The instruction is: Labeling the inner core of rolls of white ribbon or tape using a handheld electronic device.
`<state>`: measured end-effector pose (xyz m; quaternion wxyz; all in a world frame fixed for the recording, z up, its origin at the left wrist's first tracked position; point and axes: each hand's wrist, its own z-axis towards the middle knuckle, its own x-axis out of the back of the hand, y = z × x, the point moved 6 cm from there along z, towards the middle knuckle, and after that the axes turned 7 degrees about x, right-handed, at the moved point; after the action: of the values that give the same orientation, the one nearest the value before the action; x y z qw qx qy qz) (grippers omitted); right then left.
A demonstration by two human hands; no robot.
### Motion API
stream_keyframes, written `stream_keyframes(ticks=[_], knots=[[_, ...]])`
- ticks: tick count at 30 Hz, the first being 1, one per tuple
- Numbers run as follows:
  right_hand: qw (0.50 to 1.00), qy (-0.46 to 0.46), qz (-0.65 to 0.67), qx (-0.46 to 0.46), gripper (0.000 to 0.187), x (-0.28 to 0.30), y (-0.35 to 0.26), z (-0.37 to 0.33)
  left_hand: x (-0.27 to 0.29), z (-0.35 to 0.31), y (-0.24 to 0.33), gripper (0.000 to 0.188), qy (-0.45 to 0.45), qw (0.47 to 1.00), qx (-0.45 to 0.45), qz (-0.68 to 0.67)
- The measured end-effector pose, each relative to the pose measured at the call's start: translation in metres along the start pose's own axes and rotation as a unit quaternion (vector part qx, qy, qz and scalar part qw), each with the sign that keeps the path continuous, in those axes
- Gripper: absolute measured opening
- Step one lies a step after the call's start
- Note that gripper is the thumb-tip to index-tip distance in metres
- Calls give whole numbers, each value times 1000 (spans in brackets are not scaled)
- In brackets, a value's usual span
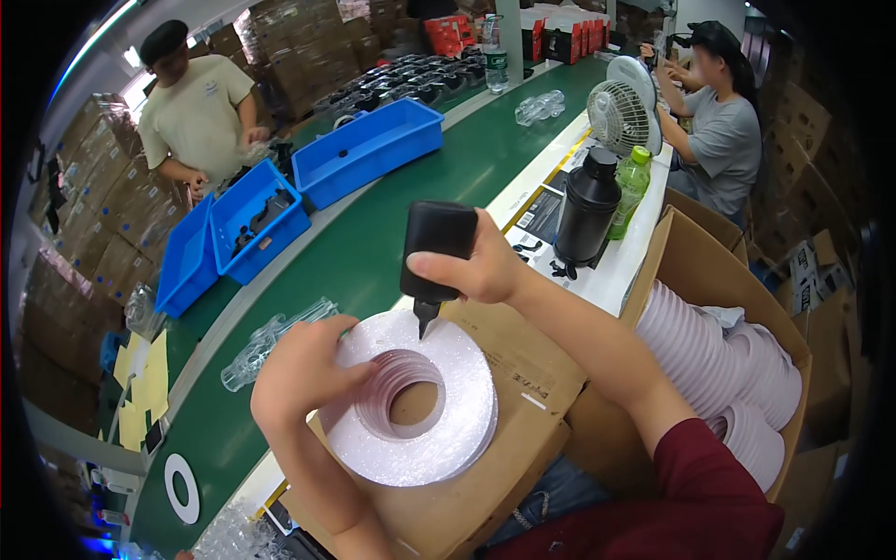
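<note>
My right hand is wrapped round a black squeeze bottle, tipped nozzle down. Its pointed tip meets, or hovers just above, the far part of the top ring; I cannot tell which. Beneath it is a stack of flat white rings with a speckled, shiny surface and a round hole through the middle. My left hand grips the stack's left side, thumb toward the hole and fingers at the outer edge. The stack lies on a brown cardboard box, and box cardboard shows through the hole.
A green conveyor belt runs past, with clear plastic pieces and a single white ring on it. Blue bins line its far side. A black bottle, green bottle and fan stand right. An open carton holds more rings. Two people work nearby.
</note>
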<state>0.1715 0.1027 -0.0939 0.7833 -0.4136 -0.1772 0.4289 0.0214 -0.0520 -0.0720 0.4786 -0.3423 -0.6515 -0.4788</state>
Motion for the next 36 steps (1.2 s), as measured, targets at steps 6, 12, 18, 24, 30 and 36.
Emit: stream_keyframes(ticks=[6, 12, 18, 24, 30, 36], knots=[[992, 125, 30, -12, 29, -22, 8, 7, 19, -10, -47, 47, 48, 998, -47, 12], [960, 233, 157, -13, 44, -61, -4, 20, 91, -60, -111, 38, 138, 988, 60, 32], [953, 212, 213, -32, 41, -67, -37, 26, 167, -104, -189, 43, 280, 909, 297, 83], [963, 192, 185, -36, 38, -47, -57, 13, 198, -127, -291, 53, 284, 820, 442, 228], [972, 169, 160, -34, 39, -12, -58, 10, 144, -161, -381, 48, 161, 767, 562, 266], [972, 165, 168, -18, 34, 35, -46, 7, 48, -148, -388, 45, 83, 769, 580, 256]])
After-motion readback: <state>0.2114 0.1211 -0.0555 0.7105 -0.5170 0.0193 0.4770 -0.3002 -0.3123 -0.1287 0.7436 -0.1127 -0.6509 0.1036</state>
